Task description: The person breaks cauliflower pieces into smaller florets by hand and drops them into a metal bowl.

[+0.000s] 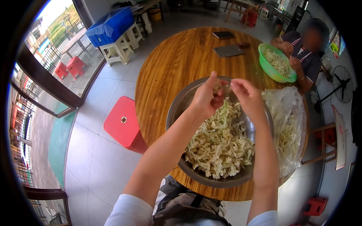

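Note:
Over a wide steel bowl point(174, 113) my two hands are raised close together. My left hand point(207, 94) is closed around a small piece of cauliflower point(217, 87), its thumb pointing up. My right hand point(247, 96) has its fingertips pinched together near that piece; whatever sits between them is too small to make out. Many cut cauliflower florets point(222, 147) fill the lower part of the bowl. Right of the bowl lies a clear plastic bag point(290, 113) with more cauliflower inside.
A cleaver point(228, 51) and a dark flat object point(223, 34) lie at the far side of the round wooden table point(162, 71). Across at the right, a person point(307, 49) handles cauliflower over a green bowl point(269, 69). A red stool point(122, 122) stands left.

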`<act>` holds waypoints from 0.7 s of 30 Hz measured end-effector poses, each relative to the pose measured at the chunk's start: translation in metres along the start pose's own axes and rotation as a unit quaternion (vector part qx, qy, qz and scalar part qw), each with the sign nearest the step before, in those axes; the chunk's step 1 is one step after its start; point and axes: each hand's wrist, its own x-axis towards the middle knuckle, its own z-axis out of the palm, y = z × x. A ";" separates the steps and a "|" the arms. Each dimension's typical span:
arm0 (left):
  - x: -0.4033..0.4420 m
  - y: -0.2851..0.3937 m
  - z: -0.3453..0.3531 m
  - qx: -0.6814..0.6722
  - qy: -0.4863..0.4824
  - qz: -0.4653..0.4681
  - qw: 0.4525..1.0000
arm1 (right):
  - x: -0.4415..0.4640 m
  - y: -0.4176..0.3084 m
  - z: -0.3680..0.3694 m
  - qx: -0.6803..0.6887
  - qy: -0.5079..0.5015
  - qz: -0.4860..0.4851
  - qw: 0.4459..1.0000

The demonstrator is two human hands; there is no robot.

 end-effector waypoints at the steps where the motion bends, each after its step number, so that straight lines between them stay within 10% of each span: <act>1: -0.002 0.000 0.006 0.020 0.001 -0.013 1.000 | -0.001 -0.001 0.002 -0.005 0.002 -0.011 1.000; 7: -0.006 -0.003 0.011 0.076 -0.036 -0.044 0.995 | 0.001 0.003 0.000 0.123 -0.120 0.032 0.985; 13: -0.008 -0.003 0.015 0.081 -0.002 -0.042 0.996 | 0.004 0.004 -0.004 0.193 -0.027 0.059 0.979; 21: 0.002 -0.002 0.008 -0.017 0.059 -0.013 0.998 | 0.006 0.013 -0.006 -0.049 0.054 0.006 0.997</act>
